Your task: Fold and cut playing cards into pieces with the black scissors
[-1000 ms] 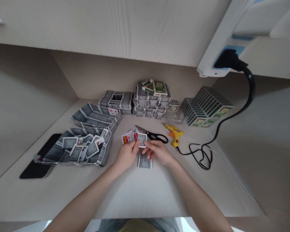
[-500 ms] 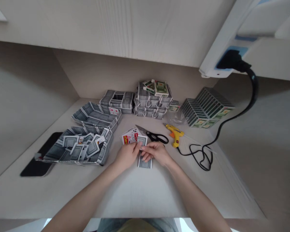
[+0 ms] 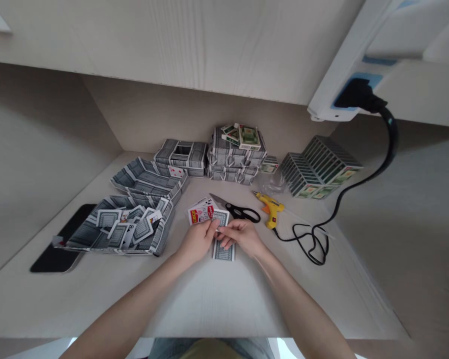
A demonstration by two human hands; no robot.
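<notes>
My left hand [image 3: 196, 242] and my right hand [image 3: 243, 237] meet over the middle of the pale desk [image 3: 217, 299]. Both pinch one grey-backed playing card [image 3: 220, 217], held just above the surface. Under my fingers lies a small pile of grey-backed cards [image 3: 223, 252]. Just behind my left hand sits a little fan of face-up cards with a red and white one on top [image 3: 201, 213].
Black-handled scissors [image 3: 239, 211] and a yellow glue gun [image 3: 271, 207] with a black cable [image 3: 314, 244] lie behind my right hand. Trays folded from cards [image 3: 119, 232] stand at the left, card boxes [image 3: 235, 154] at the back, rows of packs [image 3: 318, 167] at the right, a dark phone [image 3: 60, 249] far left.
My two hands have drawn a little closer together on the card, and the card has sunk slightly toward the pile. Nothing else on the desk has moved.
</notes>
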